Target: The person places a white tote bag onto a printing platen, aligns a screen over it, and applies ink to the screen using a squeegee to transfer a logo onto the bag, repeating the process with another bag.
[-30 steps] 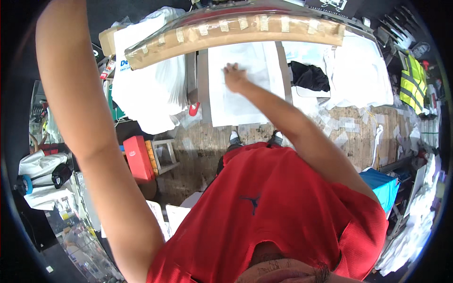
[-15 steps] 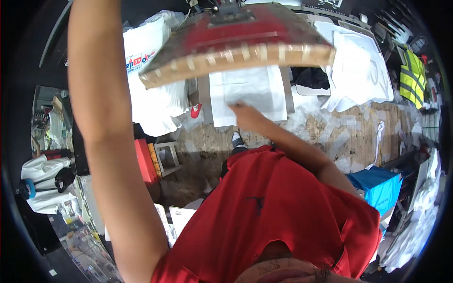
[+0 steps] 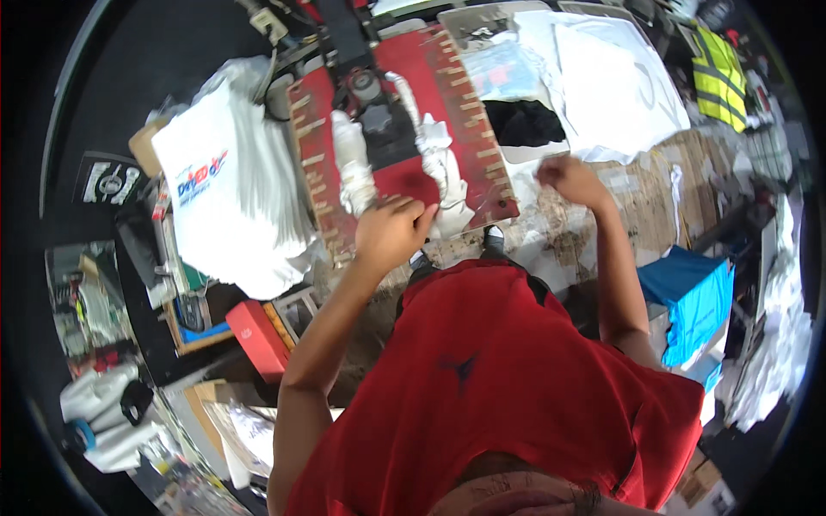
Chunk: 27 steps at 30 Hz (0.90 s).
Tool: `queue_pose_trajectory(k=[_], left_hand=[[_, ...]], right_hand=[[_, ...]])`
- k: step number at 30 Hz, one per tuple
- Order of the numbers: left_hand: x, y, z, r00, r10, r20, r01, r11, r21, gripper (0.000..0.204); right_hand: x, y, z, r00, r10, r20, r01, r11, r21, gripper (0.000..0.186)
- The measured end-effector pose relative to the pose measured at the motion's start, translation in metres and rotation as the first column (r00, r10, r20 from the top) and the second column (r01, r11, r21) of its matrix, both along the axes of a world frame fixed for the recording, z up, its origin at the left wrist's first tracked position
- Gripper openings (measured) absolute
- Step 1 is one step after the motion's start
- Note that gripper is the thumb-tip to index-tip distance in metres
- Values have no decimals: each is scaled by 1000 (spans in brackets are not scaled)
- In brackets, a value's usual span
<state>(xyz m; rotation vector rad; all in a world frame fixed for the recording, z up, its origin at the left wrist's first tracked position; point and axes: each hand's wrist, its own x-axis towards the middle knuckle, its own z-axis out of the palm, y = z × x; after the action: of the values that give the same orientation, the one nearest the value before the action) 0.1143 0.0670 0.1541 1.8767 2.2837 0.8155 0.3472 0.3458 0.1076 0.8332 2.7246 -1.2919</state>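
Observation:
A heat press with a red top plate (image 3: 404, 185) edged in tape strips lies lowered in front of me. Its handle (image 3: 351, 159) has two arms wrapped in white cloth. My left hand (image 3: 394, 232) is closed over the handle's near end, where the bar under the fingers is hidden. To the right of the plate, my right hand (image 3: 575, 181) hovers over the table with its fingers curled in and nothing showing in them. Beyond it lies a black folded cloth (image 3: 527, 123). The white sheet beneath the plate is hidden.
A thick stack of white printed bags (image 3: 232, 189) stands left of the press. White sheets (image 3: 611, 86) lie at the back right, near a yellow high-visibility vest (image 3: 718, 77). A red box (image 3: 260, 340) sits at lower left, and a blue cloth-covered box (image 3: 688, 297) at right.
The press plate has come down over the white sheet. My left hand, formerly raised with its arm stretched up, is now low on the handle. My right hand has moved right, off the sheet.

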Motion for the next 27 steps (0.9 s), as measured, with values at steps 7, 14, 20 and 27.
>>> queue_pose_trajectory(k=[7, 14, 20, 27], left_hand=[[0, 16, 1, 998, -8, -63, 7, 1000, -3, 28], [-3, 15, -14, 992, 0, -124, -10, 997, -80, 26], [-5, 15, -22, 992, -47, -118, 30, 990, -136, 27], [-8, 19, -27, 989, -72, -130, 53, 988, -147, 27]], right_hand=[[-76, 75, -115, 742, -536, -403, 578, 815, -21, 13], [-129, 150, -169, 667, -684, -294, 733, 673, 99, 27], [-156, 201, -196, 503, -833, -232, 864, 475, 169, 75], [-166, 210, -215, 409, -898, -160, 909, 386, 155, 91]])
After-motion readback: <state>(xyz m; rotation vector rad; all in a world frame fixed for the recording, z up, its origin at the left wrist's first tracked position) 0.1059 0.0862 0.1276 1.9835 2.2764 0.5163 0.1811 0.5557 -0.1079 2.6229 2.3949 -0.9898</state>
